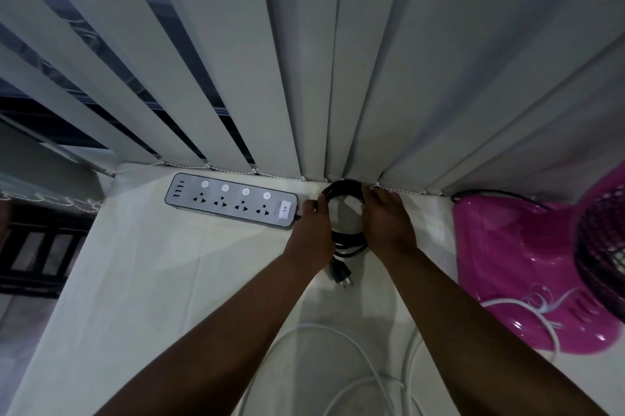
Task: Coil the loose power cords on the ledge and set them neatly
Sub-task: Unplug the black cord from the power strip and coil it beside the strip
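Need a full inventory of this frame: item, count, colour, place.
power strip: 1, grey with white buttons, back of ledge, left of the hands
coiled cord: 1, black, between both hands, plug end toward the camera
loose cord: white, count unclear, ledge foreground
fan: 1, pink, right edge, partly cut off
vertical blinds: white-grey slats, behind the ledge
ledge: 1, white
left hand: on coil's left side
right hand: on coil's right side

On the ledge (pixel 142 280) the power strip (pixel 231 201) lies far left, just left of the coiled cord (pixel 345 212); the plug (pixel 340 273) lies near of the coil; blinds (pixel 304 60) hang behind; the fan (pixel 541 263) stands right; loose white cords (pixel 338 365) lie nearest.
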Demonstrator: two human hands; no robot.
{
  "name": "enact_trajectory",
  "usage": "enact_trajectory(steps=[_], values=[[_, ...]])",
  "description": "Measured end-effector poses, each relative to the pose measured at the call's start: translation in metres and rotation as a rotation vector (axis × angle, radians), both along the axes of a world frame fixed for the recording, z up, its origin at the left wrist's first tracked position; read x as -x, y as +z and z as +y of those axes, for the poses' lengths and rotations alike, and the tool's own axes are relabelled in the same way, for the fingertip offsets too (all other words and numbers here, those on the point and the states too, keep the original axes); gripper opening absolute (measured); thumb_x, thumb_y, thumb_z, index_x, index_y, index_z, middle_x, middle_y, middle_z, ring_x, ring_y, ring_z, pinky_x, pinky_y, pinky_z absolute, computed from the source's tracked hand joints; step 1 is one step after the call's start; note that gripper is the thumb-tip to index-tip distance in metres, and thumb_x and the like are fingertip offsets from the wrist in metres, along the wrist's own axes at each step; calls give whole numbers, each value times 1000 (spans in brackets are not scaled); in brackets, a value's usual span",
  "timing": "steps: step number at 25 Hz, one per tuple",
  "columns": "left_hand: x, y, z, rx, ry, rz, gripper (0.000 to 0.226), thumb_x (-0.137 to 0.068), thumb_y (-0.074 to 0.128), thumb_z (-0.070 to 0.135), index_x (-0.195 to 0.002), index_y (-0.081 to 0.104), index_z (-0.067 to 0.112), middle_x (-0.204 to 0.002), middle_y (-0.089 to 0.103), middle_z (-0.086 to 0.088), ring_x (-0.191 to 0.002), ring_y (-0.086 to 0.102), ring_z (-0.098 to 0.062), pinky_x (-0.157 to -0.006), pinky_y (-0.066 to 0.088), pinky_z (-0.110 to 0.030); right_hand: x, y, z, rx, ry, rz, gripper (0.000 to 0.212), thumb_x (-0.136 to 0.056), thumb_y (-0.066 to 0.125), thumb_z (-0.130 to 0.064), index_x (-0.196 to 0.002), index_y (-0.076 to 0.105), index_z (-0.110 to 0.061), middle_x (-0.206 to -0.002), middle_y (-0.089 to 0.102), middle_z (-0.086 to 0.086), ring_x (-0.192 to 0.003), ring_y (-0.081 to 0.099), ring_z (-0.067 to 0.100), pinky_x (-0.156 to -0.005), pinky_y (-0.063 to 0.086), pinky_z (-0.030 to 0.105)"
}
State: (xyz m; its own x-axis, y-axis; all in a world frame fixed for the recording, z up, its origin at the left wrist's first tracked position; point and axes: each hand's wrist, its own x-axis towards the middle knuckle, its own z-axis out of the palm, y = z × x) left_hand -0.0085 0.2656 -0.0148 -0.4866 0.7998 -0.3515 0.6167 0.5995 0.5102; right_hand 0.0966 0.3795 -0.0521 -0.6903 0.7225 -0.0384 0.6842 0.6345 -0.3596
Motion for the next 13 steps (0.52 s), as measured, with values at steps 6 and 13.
enact_trajectory(steps=[6,13], values=[[9,-4,-12,-205,252,-65,42,-84,62,4,-125,52,4,-112,59,-22,-102,59,-36,-86,50,-41,9,11,-2,18,-154,61,25,-95,50,-23,-117,61,-20,-106,54,1,-105,51,33,-82,45,41],[11,-6,-21,-130,539,-424,14,-86,61,7,-100,58,6,-88,70,-21,-75,71,-37,-69,60,-51,1,10,-6,-50,-95,49,30,-93,61,-25,-110,63,0,-106,63,23,-99,58,41,-77,51,46]])
